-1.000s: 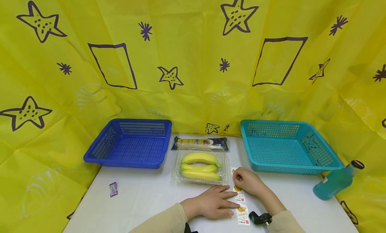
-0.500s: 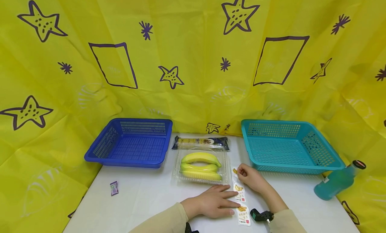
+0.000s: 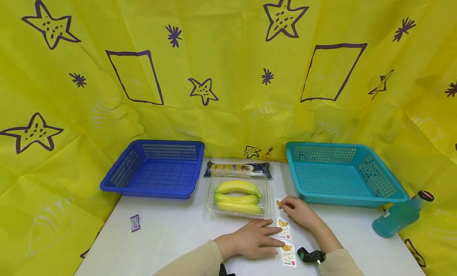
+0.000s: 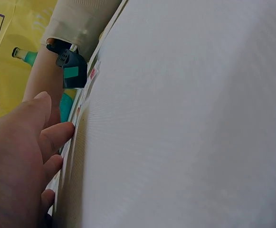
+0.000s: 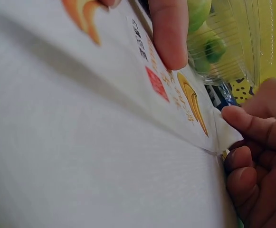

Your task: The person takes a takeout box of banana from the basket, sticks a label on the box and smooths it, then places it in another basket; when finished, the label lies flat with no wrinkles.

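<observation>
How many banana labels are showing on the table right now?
3: the far label at the right hand, then the middle label and near label, both partly covered by the left hand. More may be hidden under the hands.

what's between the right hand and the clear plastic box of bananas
In the head view, a white, banana-printed paper label, partly hidden, lies between the person's right hand and the clear, square plastic box of yellow bananas.
</observation>
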A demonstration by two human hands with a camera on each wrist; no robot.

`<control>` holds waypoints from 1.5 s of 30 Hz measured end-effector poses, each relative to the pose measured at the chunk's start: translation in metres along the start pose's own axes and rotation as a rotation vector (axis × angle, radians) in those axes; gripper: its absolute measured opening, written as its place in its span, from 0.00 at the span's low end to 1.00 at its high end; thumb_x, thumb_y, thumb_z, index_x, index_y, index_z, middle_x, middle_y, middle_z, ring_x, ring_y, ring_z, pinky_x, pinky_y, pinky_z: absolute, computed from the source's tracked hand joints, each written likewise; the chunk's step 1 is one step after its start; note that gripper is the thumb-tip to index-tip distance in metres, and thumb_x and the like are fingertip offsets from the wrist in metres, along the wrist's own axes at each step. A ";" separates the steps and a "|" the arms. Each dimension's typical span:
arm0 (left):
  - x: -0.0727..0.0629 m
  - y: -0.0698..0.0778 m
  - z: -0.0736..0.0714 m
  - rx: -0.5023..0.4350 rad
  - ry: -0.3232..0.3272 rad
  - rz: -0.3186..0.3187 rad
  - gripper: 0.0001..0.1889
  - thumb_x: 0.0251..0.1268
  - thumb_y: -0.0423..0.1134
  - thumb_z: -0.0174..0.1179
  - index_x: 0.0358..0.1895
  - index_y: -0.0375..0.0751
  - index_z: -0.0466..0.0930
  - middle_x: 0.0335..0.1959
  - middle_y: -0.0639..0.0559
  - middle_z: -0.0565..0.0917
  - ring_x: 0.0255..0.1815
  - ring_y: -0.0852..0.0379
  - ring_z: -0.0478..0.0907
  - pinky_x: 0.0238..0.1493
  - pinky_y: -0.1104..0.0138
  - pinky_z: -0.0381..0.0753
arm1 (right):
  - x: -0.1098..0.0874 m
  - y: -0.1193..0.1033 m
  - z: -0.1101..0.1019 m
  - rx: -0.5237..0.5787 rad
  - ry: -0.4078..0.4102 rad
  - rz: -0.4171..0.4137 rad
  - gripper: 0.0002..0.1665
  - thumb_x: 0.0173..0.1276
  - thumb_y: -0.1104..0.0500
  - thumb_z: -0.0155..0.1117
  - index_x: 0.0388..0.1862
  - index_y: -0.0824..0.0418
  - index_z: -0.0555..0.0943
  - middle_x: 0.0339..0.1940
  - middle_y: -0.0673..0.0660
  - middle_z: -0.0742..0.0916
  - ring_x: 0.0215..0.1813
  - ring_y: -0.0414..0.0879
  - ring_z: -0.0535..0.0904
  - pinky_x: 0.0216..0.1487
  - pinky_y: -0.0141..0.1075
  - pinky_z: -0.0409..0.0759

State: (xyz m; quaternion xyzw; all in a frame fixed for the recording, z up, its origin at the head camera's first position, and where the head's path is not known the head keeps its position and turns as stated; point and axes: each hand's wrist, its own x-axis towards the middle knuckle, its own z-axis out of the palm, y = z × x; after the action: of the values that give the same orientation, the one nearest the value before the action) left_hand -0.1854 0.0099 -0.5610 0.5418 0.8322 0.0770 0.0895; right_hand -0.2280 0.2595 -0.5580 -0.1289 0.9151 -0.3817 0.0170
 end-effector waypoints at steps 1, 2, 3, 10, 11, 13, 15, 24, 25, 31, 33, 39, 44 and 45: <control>0.000 0.000 0.000 -0.001 -0.001 -0.001 0.23 0.77 0.65 0.31 0.72 0.81 0.59 0.79 0.70 0.53 0.82 0.56 0.46 0.79 0.56 0.54 | 0.000 0.000 0.000 0.006 -0.001 -0.004 0.04 0.68 0.62 0.62 0.35 0.54 0.82 0.27 0.47 0.77 0.31 0.35 0.69 0.32 0.29 0.68; 0.000 0.000 0.001 0.000 -0.002 -0.002 0.23 0.77 0.65 0.31 0.72 0.81 0.58 0.79 0.71 0.53 0.82 0.56 0.46 0.79 0.56 0.54 | 0.000 0.000 0.001 0.015 0.001 -0.009 0.02 0.67 0.62 0.65 0.35 0.54 0.82 0.26 0.48 0.75 0.29 0.35 0.68 0.30 0.29 0.68; 0.000 0.000 0.001 0.000 0.001 -0.002 0.23 0.77 0.65 0.31 0.72 0.81 0.58 0.79 0.71 0.52 0.82 0.56 0.46 0.79 0.56 0.54 | 0.000 0.000 0.001 0.023 0.005 -0.012 0.03 0.65 0.61 0.67 0.36 0.54 0.81 0.25 0.48 0.74 0.28 0.35 0.67 0.29 0.29 0.67; -0.001 -0.001 0.000 -0.016 0.000 -0.003 0.23 0.77 0.64 0.32 0.72 0.80 0.58 0.79 0.71 0.52 0.82 0.57 0.45 0.80 0.57 0.53 | 0.001 0.002 0.002 -0.002 0.032 -0.028 0.10 0.63 0.66 0.66 0.38 0.53 0.77 0.24 0.49 0.70 0.27 0.37 0.65 0.28 0.30 0.65; -0.001 -0.001 0.000 -0.021 0.001 -0.001 0.23 0.77 0.64 0.33 0.72 0.80 0.59 0.79 0.71 0.52 0.82 0.56 0.46 0.80 0.57 0.53 | 0.002 0.002 0.002 -0.011 0.040 -0.024 0.11 0.64 0.66 0.66 0.39 0.53 0.77 0.24 0.48 0.71 0.28 0.37 0.66 0.30 0.30 0.66; -0.001 -0.001 -0.001 -0.021 0.001 0.000 0.23 0.77 0.64 0.33 0.72 0.80 0.59 0.79 0.71 0.52 0.82 0.56 0.46 0.80 0.57 0.53 | 0.003 0.003 0.003 -0.013 0.052 -0.016 0.11 0.65 0.66 0.64 0.44 0.54 0.77 0.26 0.49 0.73 0.29 0.38 0.67 0.31 0.30 0.68; -0.001 -0.001 -0.002 -0.019 0.000 0.001 0.23 0.77 0.64 0.33 0.72 0.80 0.58 0.79 0.71 0.52 0.82 0.56 0.46 0.80 0.57 0.53 | 0.004 0.004 0.003 -0.006 0.073 -0.003 0.15 0.66 0.66 0.64 0.50 0.56 0.77 0.29 0.50 0.76 0.29 0.37 0.68 0.31 0.30 0.69; 0.000 0.000 -0.003 -0.010 0.000 -0.001 0.23 0.77 0.64 0.33 0.72 0.80 0.59 0.79 0.70 0.52 0.82 0.56 0.46 0.80 0.57 0.53 | 0.003 0.003 0.000 0.104 0.029 0.123 0.03 0.72 0.59 0.61 0.41 0.58 0.79 0.22 0.50 0.77 0.21 0.38 0.69 0.21 0.31 0.72; 0.000 0.000 -0.003 -0.012 -0.001 -0.002 0.23 0.77 0.64 0.33 0.72 0.80 0.59 0.79 0.71 0.52 0.82 0.56 0.46 0.80 0.57 0.53 | 0.003 0.004 0.000 0.130 0.019 0.142 0.04 0.73 0.59 0.60 0.42 0.58 0.78 0.20 0.51 0.77 0.18 0.39 0.69 0.19 0.31 0.72; 0.000 0.001 -0.004 0.000 -0.003 -0.003 0.23 0.77 0.64 0.33 0.72 0.80 0.58 0.79 0.70 0.52 0.82 0.56 0.46 0.80 0.57 0.53 | 0.003 0.004 -0.002 0.274 0.041 0.199 0.10 0.75 0.58 0.58 0.48 0.63 0.73 0.19 0.55 0.82 0.16 0.42 0.72 0.17 0.34 0.75; 0.000 0.002 -0.004 0.009 0.000 -0.003 0.23 0.77 0.64 0.34 0.72 0.80 0.59 0.79 0.70 0.53 0.82 0.56 0.47 0.80 0.57 0.54 | 0.003 0.003 -0.002 0.328 0.049 0.202 0.13 0.76 0.58 0.57 0.51 0.66 0.71 0.22 0.57 0.84 0.18 0.43 0.76 0.21 0.35 0.79; 0.000 0.001 -0.003 0.020 0.002 -0.003 0.23 0.77 0.64 0.34 0.72 0.80 0.59 0.79 0.71 0.53 0.82 0.56 0.47 0.79 0.57 0.54 | 0.004 0.004 0.001 0.425 0.073 0.212 0.13 0.77 0.64 0.52 0.54 0.72 0.70 0.32 0.62 0.86 0.27 0.45 0.84 0.32 0.35 0.86; 0.001 0.000 -0.001 0.020 0.000 -0.006 0.23 0.77 0.65 0.33 0.72 0.82 0.58 0.79 0.72 0.52 0.82 0.57 0.46 0.79 0.57 0.54 | 0.005 0.005 0.003 0.432 0.101 0.203 0.13 0.78 0.63 0.51 0.53 0.72 0.72 0.38 0.65 0.88 0.32 0.42 0.86 0.38 0.32 0.86; 0.000 0.000 -0.001 0.016 -0.001 -0.007 0.23 0.77 0.65 0.33 0.72 0.82 0.57 0.79 0.72 0.52 0.82 0.57 0.45 0.79 0.57 0.54 | 0.005 0.005 0.004 0.433 0.111 0.200 0.13 0.78 0.63 0.52 0.52 0.71 0.73 0.38 0.65 0.88 0.33 0.41 0.86 0.39 0.31 0.86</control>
State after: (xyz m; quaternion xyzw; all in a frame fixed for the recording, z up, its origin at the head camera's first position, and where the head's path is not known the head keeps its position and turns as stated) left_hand -0.1854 0.0104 -0.5601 0.5394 0.8348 0.0696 0.0857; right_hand -0.2335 0.2589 -0.5640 -0.0100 0.8198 -0.5717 0.0314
